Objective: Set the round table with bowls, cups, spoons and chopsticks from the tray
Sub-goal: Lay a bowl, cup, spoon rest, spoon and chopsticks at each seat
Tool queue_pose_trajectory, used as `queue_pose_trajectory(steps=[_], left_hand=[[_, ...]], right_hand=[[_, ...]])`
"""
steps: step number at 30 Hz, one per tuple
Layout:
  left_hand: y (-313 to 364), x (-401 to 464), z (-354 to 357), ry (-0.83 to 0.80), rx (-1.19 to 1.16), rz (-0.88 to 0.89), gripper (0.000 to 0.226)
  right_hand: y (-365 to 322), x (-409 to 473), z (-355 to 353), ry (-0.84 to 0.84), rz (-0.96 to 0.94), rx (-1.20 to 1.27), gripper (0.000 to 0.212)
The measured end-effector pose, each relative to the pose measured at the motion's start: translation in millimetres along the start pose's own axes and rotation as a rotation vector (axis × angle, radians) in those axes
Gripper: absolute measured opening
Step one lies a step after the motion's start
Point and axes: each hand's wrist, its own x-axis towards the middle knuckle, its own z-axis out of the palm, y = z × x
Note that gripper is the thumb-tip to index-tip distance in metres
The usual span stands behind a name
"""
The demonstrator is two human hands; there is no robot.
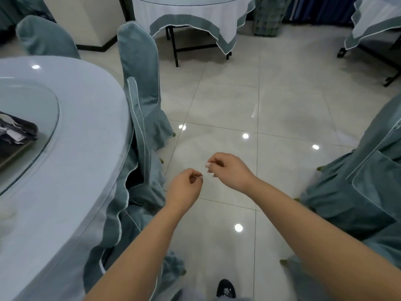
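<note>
The round table [71, 148] with a pale blue cloth fills the left side, with a glass turntable [36, 109] on top. A tray [13, 153] with dark items on it shows at the left edge, on the turntable. My left hand [184, 185] and my right hand [227, 170] hang over the tiled floor to the right of the table, fingers loosely curled, holding nothing. No bowls, cups, spoons or chopsticks can be made out.
Teal-covered chairs [141, 83] stand against the table's edge, with another chair [364, 187] at the right. Two more clothed tables [191, 20] stand at the back. A shoe [225, 288] shows at the bottom on the glossy tile floor [249, 105].
</note>
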Motion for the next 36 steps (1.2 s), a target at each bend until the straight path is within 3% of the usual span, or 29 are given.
queue_pose_trajectory(steps=[12, 24, 36], left_hand=[[33.4, 101.2, -4.2, 0.11, -0.058, 0.01, 0.013], [14.6, 187.1, -133.8, 0.404, -0.168, -0.047, 0.013], [-75.3, 182.2, -236.3, 0.729, -0.184, -0.403, 0.013]], right_hand=[[-19.3, 108.8, -36.5, -0.05, -0.113, -0.031, 0.017], [-119.4, 248.4, -0.6, -0.193, -0.26, 0.026, 0.012], [-212.5, 326.2, 133.3, -0.66, -0.345, 0.094, 0.012]])
